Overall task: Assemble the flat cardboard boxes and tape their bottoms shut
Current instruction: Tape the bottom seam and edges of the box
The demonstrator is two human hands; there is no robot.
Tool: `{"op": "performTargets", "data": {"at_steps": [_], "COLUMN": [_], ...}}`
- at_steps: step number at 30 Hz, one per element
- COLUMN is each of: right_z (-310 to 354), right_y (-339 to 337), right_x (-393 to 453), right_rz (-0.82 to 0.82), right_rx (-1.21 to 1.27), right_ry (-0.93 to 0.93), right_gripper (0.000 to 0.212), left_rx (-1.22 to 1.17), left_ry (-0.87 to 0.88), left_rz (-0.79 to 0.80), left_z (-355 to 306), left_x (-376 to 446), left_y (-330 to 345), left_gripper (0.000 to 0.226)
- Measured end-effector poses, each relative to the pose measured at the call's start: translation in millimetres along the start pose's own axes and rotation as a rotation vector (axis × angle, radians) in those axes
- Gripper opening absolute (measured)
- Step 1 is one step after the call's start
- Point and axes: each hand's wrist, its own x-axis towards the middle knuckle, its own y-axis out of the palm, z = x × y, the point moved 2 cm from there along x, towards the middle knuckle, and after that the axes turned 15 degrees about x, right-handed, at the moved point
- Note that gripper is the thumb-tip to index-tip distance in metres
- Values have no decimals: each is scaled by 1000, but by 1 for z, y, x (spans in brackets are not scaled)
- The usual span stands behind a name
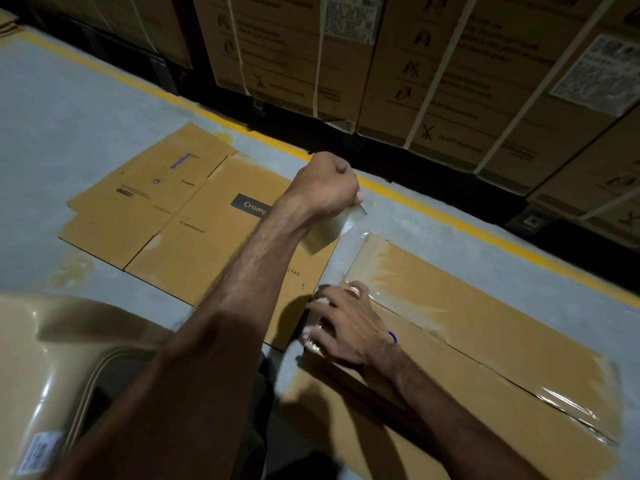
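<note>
Head view: the left hand (325, 188) is raised at the centre of the frame, fist curled, pinching a strip of clear tape (327, 230) that hangs from beneath its fingers down toward the lower right. The left forearm crosses the frame from the lower left.

The right hand (346, 323) lies lower, right of centre, fingers spread and bent over the near corner of the assembled box (485, 327), pressing on the glossy tape at that edge. Whether it is gripping anything beneath the fingers cannot be told. A blue band shows at its wrist.

The assembled box fills the lower right of the frame; its two flaps meet in a seam running diagonally, covered with shiny clear tape (568, 407), and more tape lies across its upper left end.

A flat cardboard box (180, 216) lies unfolded on the grey floor (69, 133), left of centre, partly under the left forearm. A yellow floor line (114, 76) runs diagonally behind it. Strapped cartons (450, 64) are stacked along the top. A glossy tan object (52, 358) sits in the lower left corner.
</note>
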Motion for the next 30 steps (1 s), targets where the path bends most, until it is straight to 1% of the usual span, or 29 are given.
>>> {"op": "performTargets", "data": {"at_steps": [3,5,6,7,8,10,12,13,16,19,20,23,26,30], "right_z": [-37,-72,-93,-115,-131,-158,-168,-171,-179,-189,-189,-188,-185,-182], "right_y": [-39,-62,-70,-73,-77,-79,-85,-89,-96,-92,-90,-82,-72,-68], "right_x": [16,27,33,40,47,63,79,85,95,102,104,108,109,110], "right_rz": [-289,-437,-467,-444,-382,-187,-9,50,176,254,258,164,100,-3], "right_rx": [74,223,312,385,455,565,628,653,724,692,700,804,897,879], "right_ry": [191,407,517,612,665,683,669,658,653,618,608,616,648,684], "right_gripper": [39,39,42,45,48,54,47,41,34,23,21,12,15,22], "left_rx": [-30,-40,-41,-40,-41,-44,-50,-56,-64,-49,-46,-34,-37,-48], "left_ry": [-3,-1,0,2,2,-3,-17,-22,-30,-35,-34,-37,-37,-46], "left_rz": [-22,-40,-46,-47,-45,-35,-34,-34,-34,-38,-43,-46,-44,-36], "left_z": [5,6,6,6,6,7,8,9,11,13,14,14,11,12], "left_x": [2,2,1,1,2,4,6,8,12,13,14,15,15,14], "left_y": [-2,-4,-6,-8,-8,-10,-11,-12,-14,-13,-13,-10,-9,-10], "left_gripper": [20,13,11,12,14,17,14,11,7,6,5,4,4,10]}}
